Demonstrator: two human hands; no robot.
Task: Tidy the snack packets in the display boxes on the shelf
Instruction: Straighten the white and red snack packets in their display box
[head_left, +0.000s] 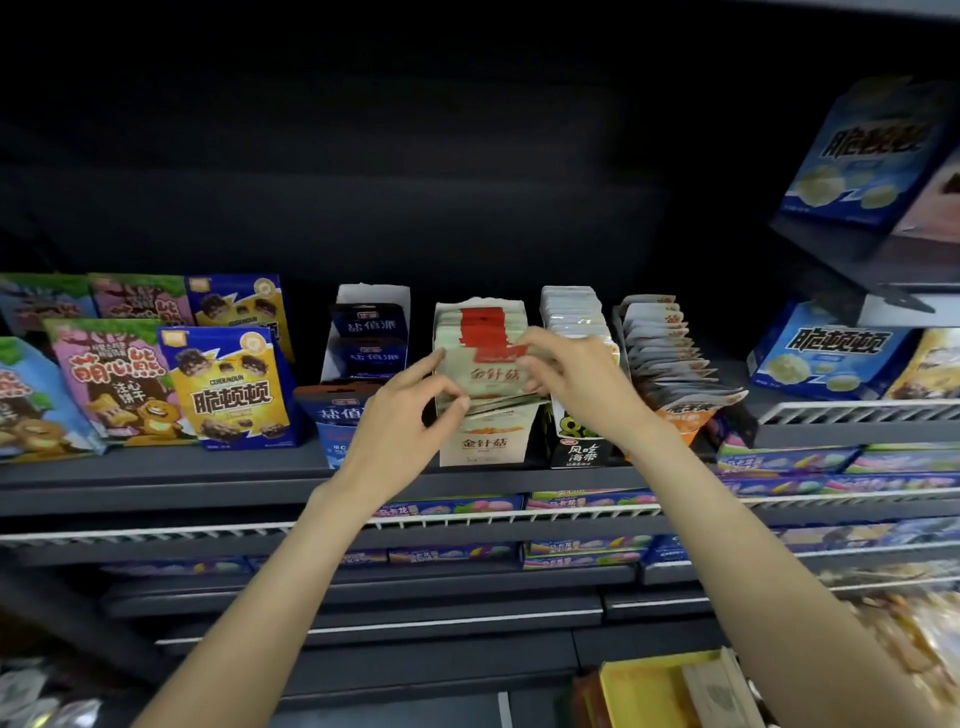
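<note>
Packets of cream foil with red tops (480, 343) are standing in a tall cream cardboard display box (480, 441) at the middle of the dark shelf (156, 467). Your left hand (400, 415) is pinching the front packets' lower left edge, fingers curled; your right hand (576, 384) is gripping their upper right corner. Neighbouring boxes are crowding both sides: a blue one (332, 415) left, a black-fronted one (579, 441) right, leaving narrow gaps.
</note>
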